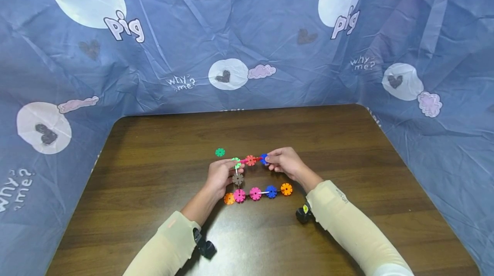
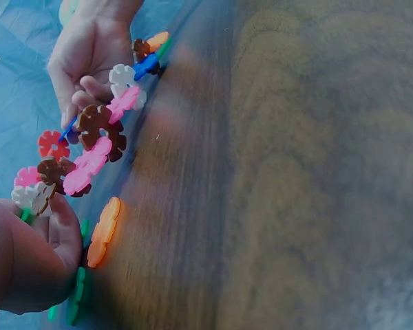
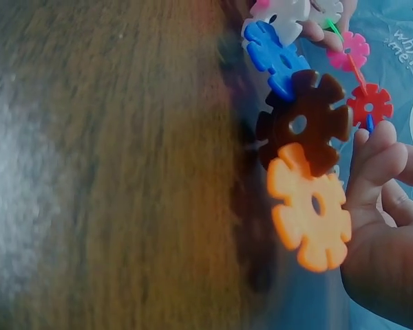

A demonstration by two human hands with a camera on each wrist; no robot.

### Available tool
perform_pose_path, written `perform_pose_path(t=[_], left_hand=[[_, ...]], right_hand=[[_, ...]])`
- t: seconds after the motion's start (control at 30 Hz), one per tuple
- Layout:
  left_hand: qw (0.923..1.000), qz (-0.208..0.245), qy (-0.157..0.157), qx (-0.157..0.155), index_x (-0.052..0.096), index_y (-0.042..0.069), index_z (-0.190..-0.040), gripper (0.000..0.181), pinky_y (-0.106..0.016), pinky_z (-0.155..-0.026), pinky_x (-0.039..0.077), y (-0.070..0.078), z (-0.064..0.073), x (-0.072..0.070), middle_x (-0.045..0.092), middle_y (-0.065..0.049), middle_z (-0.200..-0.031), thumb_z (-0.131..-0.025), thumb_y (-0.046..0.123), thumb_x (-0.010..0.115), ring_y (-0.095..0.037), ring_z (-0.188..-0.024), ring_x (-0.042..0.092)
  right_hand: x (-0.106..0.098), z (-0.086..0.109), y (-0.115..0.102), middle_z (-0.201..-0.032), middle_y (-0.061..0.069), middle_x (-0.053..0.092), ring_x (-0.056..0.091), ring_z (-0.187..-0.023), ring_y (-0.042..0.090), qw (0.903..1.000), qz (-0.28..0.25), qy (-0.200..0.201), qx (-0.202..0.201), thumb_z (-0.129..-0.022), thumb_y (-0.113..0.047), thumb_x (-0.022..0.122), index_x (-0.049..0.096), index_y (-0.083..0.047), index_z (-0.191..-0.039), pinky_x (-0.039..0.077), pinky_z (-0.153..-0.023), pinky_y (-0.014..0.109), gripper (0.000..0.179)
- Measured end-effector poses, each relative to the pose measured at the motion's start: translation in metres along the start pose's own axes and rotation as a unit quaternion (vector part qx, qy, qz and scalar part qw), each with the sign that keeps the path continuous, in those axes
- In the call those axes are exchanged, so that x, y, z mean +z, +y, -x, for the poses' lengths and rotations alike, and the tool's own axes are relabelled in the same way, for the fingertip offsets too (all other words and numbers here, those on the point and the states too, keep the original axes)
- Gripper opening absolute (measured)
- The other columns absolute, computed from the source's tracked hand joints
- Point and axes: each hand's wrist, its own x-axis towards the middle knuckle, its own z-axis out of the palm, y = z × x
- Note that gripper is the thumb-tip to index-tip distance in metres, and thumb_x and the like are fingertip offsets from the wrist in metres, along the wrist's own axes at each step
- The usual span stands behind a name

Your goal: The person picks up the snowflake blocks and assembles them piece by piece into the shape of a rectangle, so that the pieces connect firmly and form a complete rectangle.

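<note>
Several notched plastic snowflake discs are joined into a frame with two long rows, held up over the table. My left hand [image 1: 218, 177] holds the frame's far left corner by a light green disc [image 1: 236, 163]. At the far row's right end, my right hand [image 1: 286, 162] pinches a blue disc [image 1: 264, 159], beside a red disc [image 1: 250, 160]. A brown disc [image 1: 237, 179] links down to the near row, where a pink disc [image 1: 239, 195], another blue disc [image 1: 272, 191] and an orange end disc [image 3: 311, 207] show. Fingers hide part of the light green disc.
A loose green disc [image 1: 220, 152] lies on the brown table [image 1: 162, 147] beyond my left hand. Another loose orange disc [image 2: 104, 232] lies below the frame's left end. Blue printed cloth [image 1: 185, 31] hangs behind and along the table's sides.
</note>
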Motion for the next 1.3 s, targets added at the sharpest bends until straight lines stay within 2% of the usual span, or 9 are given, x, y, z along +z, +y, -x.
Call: perform_pose_path(t=[0.4,0.67,0.77,0.83,0.93,1.03,1.17,1.23,1.3], left_hand=[[1.0,-0.001,-0.003,0.002,0.064,-0.012,-0.113,0.023,-0.025,-0.062,0.056,0.001,0.001,0.001,0.074,-0.015,-0.091,-0.098,0.004,0.057,-0.015,-0.071,0.069],[0.9999,0.001,-0.011,-0.008,0.064,-0.011,-0.113,0.023,-0.024,-0.062,0.055,-0.001,0.0,0.0,0.075,-0.014,-0.091,-0.097,0.004,0.057,-0.014,-0.071,0.069],[0.9999,0.004,-0.008,-0.01,0.063,-0.011,-0.114,0.024,-0.024,-0.061,0.055,-0.001,0.0,-0.001,0.075,-0.013,-0.091,-0.097,0.005,0.057,-0.014,-0.071,0.069],[0.9999,0.005,-0.007,-0.01,0.063,-0.011,-0.115,0.024,-0.023,-0.061,0.055,0.0,-0.001,-0.001,0.075,-0.013,-0.092,-0.098,0.005,0.057,-0.014,-0.071,0.069],[0.9999,0.009,-0.009,-0.011,0.063,-0.01,-0.115,0.024,-0.023,-0.06,0.054,0.0,-0.001,-0.001,0.075,-0.013,-0.091,-0.098,0.005,0.058,-0.014,-0.071,0.069],[0.9998,0.011,-0.012,-0.012,0.063,-0.011,-0.115,0.024,-0.022,-0.059,0.053,0.0,-0.002,-0.002,0.075,-0.011,-0.09,-0.097,0.005,0.058,-0.014,-0.07,0.068],[0.9997,0.013,-0.012,-0.014,0.064,-0.01,-0.114,0.023,-0.022,-0.059,0.053,-0.001,-0.002,-0.004,0.075,-0.01,-0.088,-0.097,0.005,0.059,-0.013,-0.07,0.068],[0.9997,0.015,-0.011,-0.014,0.064,-0.01,-0.113,0.023,-0.022,-0.058,0.052,-0.001,-0.001,-0.004,0.075,-0.009,-0.087,-0.097,0.005,0.059,-0.013,-0.07,0.068],[0.9997,0.016,-0.011,-0.014,0.064,-0.009,-0.113,0.022,-0.021,-0.058,0.052,-0.001,0.0,-0.004,0.075,-0.009,-0.087,-0.097,0.005,0.058,-0.013,-0.07,0.068]], right_hand=[[0.002,-0.001,0.0,-0.077,0.009,0.07,0.064,-0.06,0.01,0.9999,-0.01,0.002,0.008,-0.096,-0.001,0.064,0.059,0.018,-0.121,0.052,-0.052,0.017,0.032],[-0.019,0.001,-0.001,-0.092,0.012,0.072,0.069,-0.066,0.013,0.9989,-0.006,-0.022,0.041,-0.1,-0.008,0.061,0.06,0.013,-0.126,0.053,-0.055,0.017,0.034],[-0.032,0.006,-0.006,-0.095,0.015,0.073,0.065,-0.064,0.011,0.999,0.039,-0.008,0.021,-0.1,-0.01,0.06,0.062,0.013,-0.124,0.051,-0.054,0.018,0.032],[-0.042,0.011,-0.009,-0.092,0.014,0.073,0.061,-0.063,0.012,0.993,0.117,0.008,-0.007,-0.098,-0.01,0.062,0.065,0.011,-0.119,0.049,-0.054,0.021,0.03],[-0.056,0.021,-0.013,-0.086,0.01,0.071,0.058,-0.068,0.015,0.9587,0.281,0.011,-0.043,-0.092,-0.009,0.068,0.07,0.005,-0.112,0.05,-0.062,0.028,0.025],[-0.065,0.033,-0.011,-0.089,0.005,0.067,0.06,-0.08,0.018,0.8982,0.433,-0.03,-0.07,-0.084,-0.009,0.077,0.072,-0.002,-0.109,0.052,-0.075,0.037,0.027],[-0.069,0.048,-0.005,-0.098,0.004,0.06,0.054,-0.089,0.019,0.8307,0.541,-0.077,-0.105,-0.076,-0.007,0.086,0.069,-0.008,-0.106,0.05,-0.081,0.04,0.035],[-0.068,0.054,-0.001,-0.096,0.004,0.056,0.05,-0.088,0.019,0.8148,0.563,-0.075,-0.118,-0.074,-0.005,0.087,0.065,-0.009,-0.101,0.048,-0.079,0.038,0.035],[-0.068,0.056,0.001,-0.093,0.003,0.053,0.048,-0.086,0.018,0.8088,0.57,-0.068,-0.127,-0.072,-0.003,0.087,0.062,-0.009,-0.096,0.046,-0.076,0.035,0.035]])
